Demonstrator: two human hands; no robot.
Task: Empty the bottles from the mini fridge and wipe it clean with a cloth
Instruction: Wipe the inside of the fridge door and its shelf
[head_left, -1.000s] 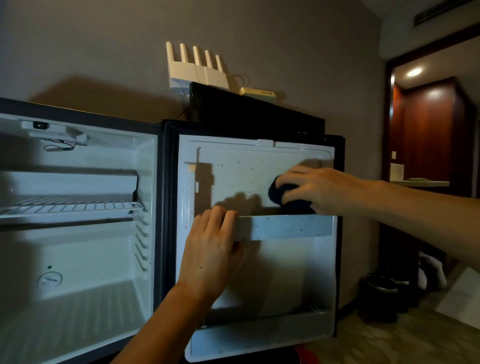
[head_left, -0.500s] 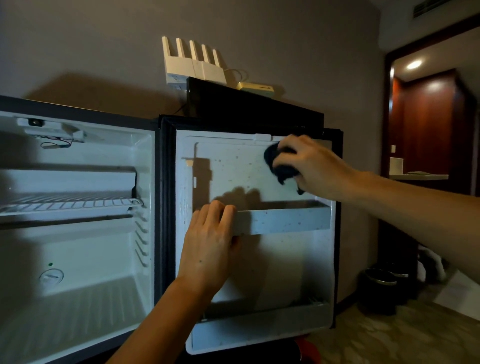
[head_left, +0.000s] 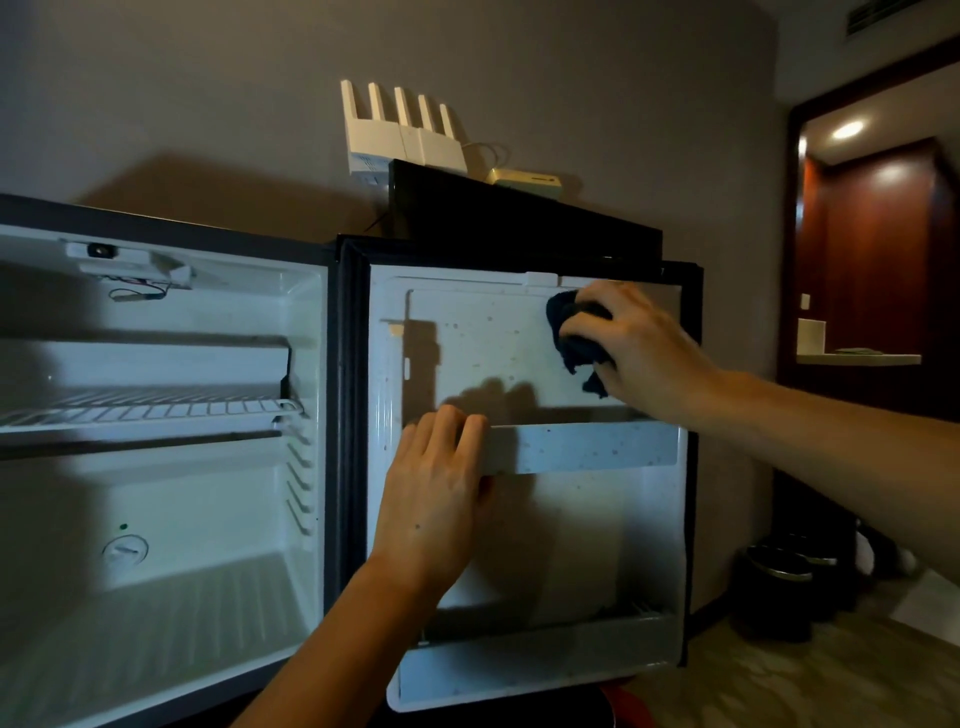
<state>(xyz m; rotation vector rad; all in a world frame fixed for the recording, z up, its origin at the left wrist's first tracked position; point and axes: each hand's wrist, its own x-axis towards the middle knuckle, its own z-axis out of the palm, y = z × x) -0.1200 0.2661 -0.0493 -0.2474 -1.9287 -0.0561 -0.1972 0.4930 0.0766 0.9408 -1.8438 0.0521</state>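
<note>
Two hands work on the open door (head_left: 524, 364) of the mini fridge (head_left: 171, 415). Right hand (head_left: 641, 343) reaches in from the right, arm extended, grip curled round a bunched dark cloth (head_left: 574, 332) and pressing it against the upper right of the door's inner panel, just below the top edge. Left hand (head_left: 436, 493) comes up from below, palm flat on the left end of the door shelf rail (head_left: 582, 447), fingers together and hooked over its top edge; whether the thumb wraps behind, cannot tell. Door liner is white, speckled with small dark spots, more on the rail and upper panel. Fridge cavity on the left stands open, white inside, with a wire shelf (head_left: 150, 410) midway and a round dial (head_left: 124, 551) low on the back wall. A white router (head_left: 402, 135) sits above the fridge against the wall.
</note>
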